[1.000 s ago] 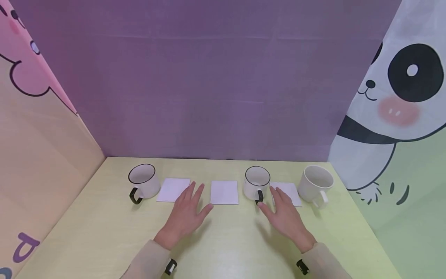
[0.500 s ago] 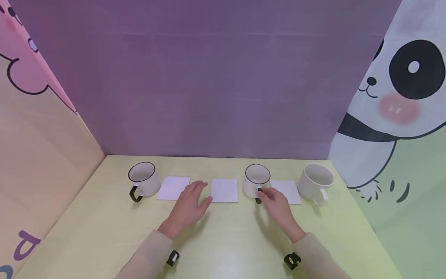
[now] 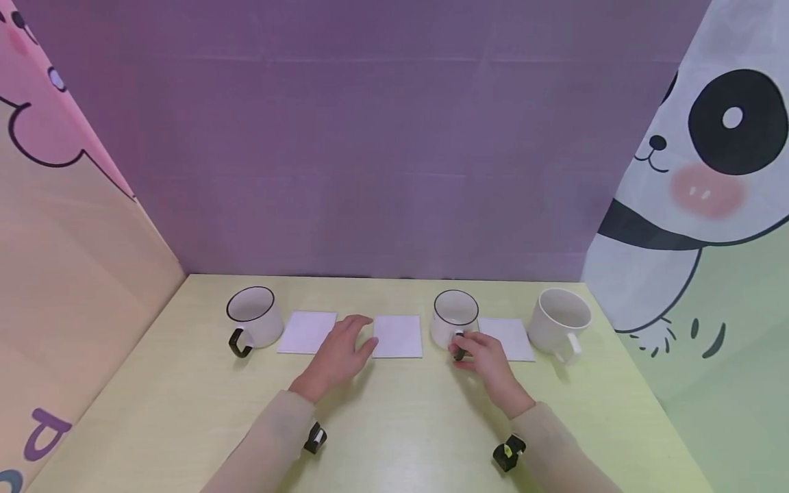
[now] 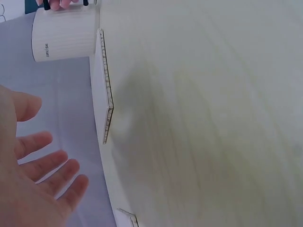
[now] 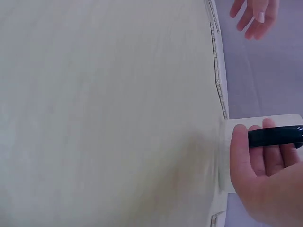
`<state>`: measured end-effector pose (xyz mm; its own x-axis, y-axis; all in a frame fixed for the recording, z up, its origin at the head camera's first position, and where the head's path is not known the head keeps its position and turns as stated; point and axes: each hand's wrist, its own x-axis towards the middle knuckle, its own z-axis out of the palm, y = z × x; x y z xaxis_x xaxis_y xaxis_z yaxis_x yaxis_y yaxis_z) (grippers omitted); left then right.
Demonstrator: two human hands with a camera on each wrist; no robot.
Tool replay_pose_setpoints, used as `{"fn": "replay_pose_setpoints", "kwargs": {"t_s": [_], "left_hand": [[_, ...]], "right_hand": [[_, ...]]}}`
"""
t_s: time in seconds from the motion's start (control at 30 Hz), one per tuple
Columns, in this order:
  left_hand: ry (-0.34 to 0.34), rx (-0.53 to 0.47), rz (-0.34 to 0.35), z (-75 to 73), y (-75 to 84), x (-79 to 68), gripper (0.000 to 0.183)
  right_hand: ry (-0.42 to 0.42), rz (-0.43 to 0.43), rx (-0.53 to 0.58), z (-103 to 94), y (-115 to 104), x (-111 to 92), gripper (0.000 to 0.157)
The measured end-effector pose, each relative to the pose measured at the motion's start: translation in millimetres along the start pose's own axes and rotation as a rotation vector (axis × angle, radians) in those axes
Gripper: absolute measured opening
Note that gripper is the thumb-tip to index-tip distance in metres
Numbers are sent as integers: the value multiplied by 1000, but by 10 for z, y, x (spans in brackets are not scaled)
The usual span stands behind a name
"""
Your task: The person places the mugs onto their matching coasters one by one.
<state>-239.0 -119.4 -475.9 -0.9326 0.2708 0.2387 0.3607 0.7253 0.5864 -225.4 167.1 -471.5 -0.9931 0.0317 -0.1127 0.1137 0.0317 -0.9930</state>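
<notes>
White, black-rimmed mug (image 3: 444,335): upright between middle square (image 3: 397,337) and right square (image 3: 507,338). Right hand (image 3: 491,364): at mug's near side, fingers gripping the black handle (image 5: 274,136). Left hand (image 3: 335,356): left of mug, apart, fingers loosely spread.

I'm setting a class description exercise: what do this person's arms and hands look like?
The left sleeve and right sleeve are long, plain and beige. The left hand and right hand are bare. By each sleeve is a small black device: the left device has a whitish patch, the right device a yellowish one.
</notes>
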Motion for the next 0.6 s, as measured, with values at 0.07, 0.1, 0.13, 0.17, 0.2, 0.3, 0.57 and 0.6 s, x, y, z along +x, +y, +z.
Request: {"fn": "replay_pose_setpoints", "kwargs": {"t_s": [0.07,0.1,0.13,0.17,0.2,0.3,0.57,0.6], "left_hand": [[-9,-16,-15,13,-5,17,43],[-18,-27,-26,16,-5,25,44],[-23,-32,-34,19,-5,33,45],[-32,-36,-40,22,-7,41,46],[-40,-37,-45,25,-10,49,46],[-79,-21,-53,22,-20,84,48],[-166,87,-24,26,-91,203,46],[-176,101,-17,32,-99,216,46]], "right_hand": [[-17,8,30,-5,12,6,20],[-22,7,33,-6,19,8,19],[-24,13,37,-6,22,11,18],[-26,13,33,-7,24,13,18],[-28,15,29,-6,23,15,18],[-34,11,10,-8,7,13,19],[-31,11,-3,-9,-24,14,20],[-29,12,-4,-6,-20,16,20]]}}
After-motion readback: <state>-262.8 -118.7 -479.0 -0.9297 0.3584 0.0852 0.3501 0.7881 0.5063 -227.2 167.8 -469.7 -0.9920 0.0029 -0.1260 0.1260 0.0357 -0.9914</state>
